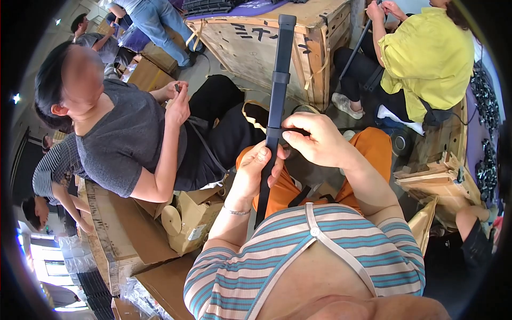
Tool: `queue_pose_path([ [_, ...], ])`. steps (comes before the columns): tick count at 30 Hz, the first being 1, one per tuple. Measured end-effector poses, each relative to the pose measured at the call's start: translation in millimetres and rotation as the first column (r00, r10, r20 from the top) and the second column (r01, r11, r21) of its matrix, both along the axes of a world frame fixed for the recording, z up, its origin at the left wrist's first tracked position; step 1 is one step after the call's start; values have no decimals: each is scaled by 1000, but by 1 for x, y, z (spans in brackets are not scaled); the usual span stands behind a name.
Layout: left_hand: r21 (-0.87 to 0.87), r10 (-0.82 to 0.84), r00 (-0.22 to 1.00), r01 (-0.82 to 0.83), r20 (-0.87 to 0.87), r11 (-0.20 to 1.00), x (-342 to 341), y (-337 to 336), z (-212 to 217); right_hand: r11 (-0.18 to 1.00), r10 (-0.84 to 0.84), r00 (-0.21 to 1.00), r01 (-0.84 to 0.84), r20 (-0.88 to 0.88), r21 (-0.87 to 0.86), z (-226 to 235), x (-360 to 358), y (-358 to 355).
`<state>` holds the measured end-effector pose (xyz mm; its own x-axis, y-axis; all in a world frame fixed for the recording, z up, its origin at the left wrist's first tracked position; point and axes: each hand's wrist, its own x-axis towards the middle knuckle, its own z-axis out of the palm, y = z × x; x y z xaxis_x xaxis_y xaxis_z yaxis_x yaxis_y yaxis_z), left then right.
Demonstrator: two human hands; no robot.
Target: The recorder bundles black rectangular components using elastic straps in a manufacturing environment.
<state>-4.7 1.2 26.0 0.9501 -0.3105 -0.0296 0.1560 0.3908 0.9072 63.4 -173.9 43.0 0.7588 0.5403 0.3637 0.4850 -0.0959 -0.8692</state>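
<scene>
A long black flat bar point(280, 85) stands nearly upright in front of me, with a cap at its top end and raised collars along its length. My left hand point(258, 168) is wrapped round its lower part, thumb across the front. The bar's bottom end runs down past that hand toward my striped top. My right hand point(317, 140) comes in from the right, its thumb and forefinger curled in a pinch against the bar's edge by the lower collar. Whether a small part sits between those fingertips is hidden.
On my left a person in a grey shirt point(128, 128) sits close, holding a small dark piece. A wooden crate point(250, 53) stands ahead. At right sits a person in yellow point(426, 58) with a dark bar. Cardboard boxes point(194, 221) lie at lower left; a broken-edged wooden crate point(437, 181) is at right.
</scene>
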Motion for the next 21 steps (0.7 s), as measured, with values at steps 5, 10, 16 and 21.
queue_pose_path([
  [5,-32,-38,999,37,-22,999,1,2,-3,995,-31,995,39,-96,87,-7,-9,10],
  [10,-261,-182,979,154,-86,953,3,2,-9,962,-64,978,114,-199,250,-12,-19,22],
  [16,-542,-414,907,312,-75,781,10,5,-18,954,62,961,22,-270,298,-22,-13,31],
  [21,-664,-500,865,346,-48,663,12,6,-20,845,335,792,-13,-510,535,-30,-3,25],
])
